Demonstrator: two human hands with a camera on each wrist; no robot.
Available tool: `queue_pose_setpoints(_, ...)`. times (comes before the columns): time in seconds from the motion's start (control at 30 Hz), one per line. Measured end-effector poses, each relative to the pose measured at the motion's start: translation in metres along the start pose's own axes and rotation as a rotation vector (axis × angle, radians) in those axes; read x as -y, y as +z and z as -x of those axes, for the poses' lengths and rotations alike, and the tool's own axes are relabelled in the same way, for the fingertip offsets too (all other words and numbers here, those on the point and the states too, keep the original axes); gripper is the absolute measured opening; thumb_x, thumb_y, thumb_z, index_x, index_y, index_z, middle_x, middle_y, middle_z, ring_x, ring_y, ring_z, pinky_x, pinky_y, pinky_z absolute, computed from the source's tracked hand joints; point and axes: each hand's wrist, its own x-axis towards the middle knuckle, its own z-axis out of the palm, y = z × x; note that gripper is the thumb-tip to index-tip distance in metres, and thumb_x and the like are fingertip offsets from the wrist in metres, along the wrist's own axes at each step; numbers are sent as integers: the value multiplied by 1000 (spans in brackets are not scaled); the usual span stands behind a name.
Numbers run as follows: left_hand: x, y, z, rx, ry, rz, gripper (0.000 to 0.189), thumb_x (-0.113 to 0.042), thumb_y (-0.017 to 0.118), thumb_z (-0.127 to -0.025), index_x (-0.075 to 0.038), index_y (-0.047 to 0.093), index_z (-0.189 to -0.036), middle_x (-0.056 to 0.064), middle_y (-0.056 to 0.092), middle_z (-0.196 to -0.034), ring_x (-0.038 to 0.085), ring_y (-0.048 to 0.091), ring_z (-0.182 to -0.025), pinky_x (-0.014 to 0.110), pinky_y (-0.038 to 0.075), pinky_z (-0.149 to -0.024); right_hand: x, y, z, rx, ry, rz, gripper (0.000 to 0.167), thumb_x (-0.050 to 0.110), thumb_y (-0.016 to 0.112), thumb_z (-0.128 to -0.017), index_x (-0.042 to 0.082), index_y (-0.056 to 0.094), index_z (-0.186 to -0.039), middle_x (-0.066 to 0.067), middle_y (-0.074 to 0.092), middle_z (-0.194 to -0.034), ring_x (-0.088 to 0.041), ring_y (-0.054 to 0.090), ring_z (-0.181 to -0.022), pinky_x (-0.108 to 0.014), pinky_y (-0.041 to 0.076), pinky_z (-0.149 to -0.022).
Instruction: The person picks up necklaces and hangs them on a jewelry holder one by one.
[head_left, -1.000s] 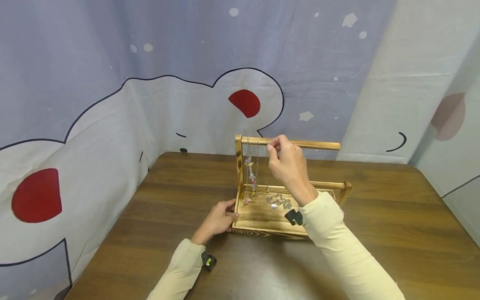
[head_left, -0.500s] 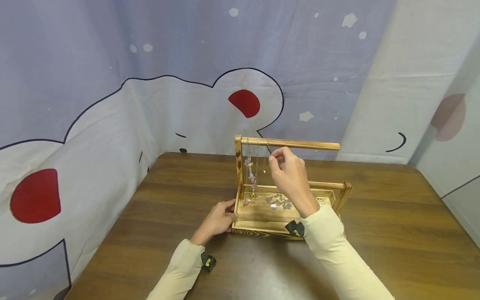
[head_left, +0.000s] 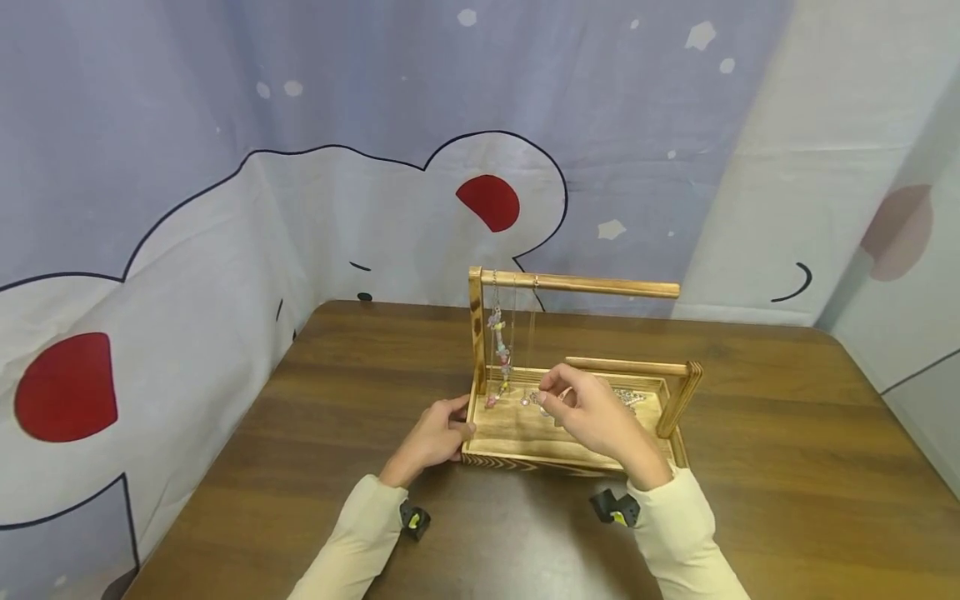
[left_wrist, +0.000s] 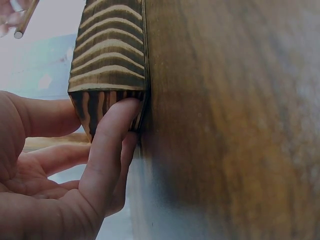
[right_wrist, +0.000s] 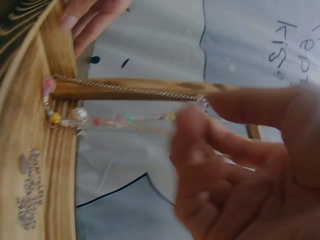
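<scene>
A wooden jewelry stand [head_left: 517,433] has a shallow tray and an upper bar [head_left: 607,286]. My left hand [head_left: 431,437] grips the tray's left end, with a finger against the striped end face [left_wrist: 92,107] in the left wrist view. Over the tray, my right hand [head_left: 592,408] has loosely curled fingers, thumb and index near each other, nothing visible between them. From the upper bar hang a colourful beaded necklace [head_left: 502,354] and thin chains, one with a pearl-like pendant [right_wrist: 80,114]. A silver chain [right_wrist: 30,192] lies heaped in the tray, partly behind my right hand in the head view.
A shorter, lower bar [head_left: 630,365] runs from a post at the stand's right end. More silvery jewelry [head_left: 630,397] lies at the tray's right side. The stand rests on a brown wooden table [head_left: 787,450], before a printed curtain [head_left: 637,125].
My right hand has come down from the upper bar to over the tray, leaving a thin chain hanging there with its pendant lower. My left hand has stayed at the tray's end.
</scene>
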Motion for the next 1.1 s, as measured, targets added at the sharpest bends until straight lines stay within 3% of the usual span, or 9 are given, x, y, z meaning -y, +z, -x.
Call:
queue_pose_setpoints(0.17,0,1,-1,4,-1,-7,52,-4,54,-87,5,39,-136,21,58,-107,20,64,-78,28,52,-46,-17,4,3,145,46,122,19,21,59,-88,11,61,-105,-1,62,-92,-14,57,-80,-32,49,-70)
queue_pose_setpoints(0.37,1,0,-1,14,5,-19,52,-4,55,-87,4,39,-136,18,60,-104,20,63,-75,28,52,-46,-40,11,-1,231,155,164,32,19,62,-85,8,57,-115,-4,61,-94,-18,58,-84,-35,49,-71)
queue_pose_setpoints(0.47,1,0,-1,11,5,-16,52,-4,55,-87,3,39,-136,18,61,-104,19,63,-73,28,52,-46,-50,16,-4,237,187,147,37,16,62,-85,6,54,-120,-6,62,-94,-19,59,-83,-36,50,-71)
queue_pose_setpoints(0.7,-2,-1,0,20,-5,26,53,-4,54,-88,4,37,-137,22,59,-111,23,65,-81,31,54,-48,-64,23,-8,231,268,102,44,16,62,-86,4,46,-125,-17,61,-108,-31,58,-99,-48,47,-86)
queue_pose_setpoints(0.87,-2,-1,0,21,0,20,52,-4,54,-88,4,37,-137,22,59,-111,24,64,-82,30,54,-48,-71,26,-11,225,303,81,58,19,62,-86,0,37,-135,-16,61,-109,-30,57,-101,-47,46,-88)
queue_pose_setpoints(1.1,-2,-1,0,23,-7,22,52,-4,54,-88,3,37,-137,21,59,-110,23,64,-82,30,53,-48,-78,30,-13,213,285,114,46,17,63,-84,1,48,-125,-10,64,-97,-24,60,-91,-41,49,-80)
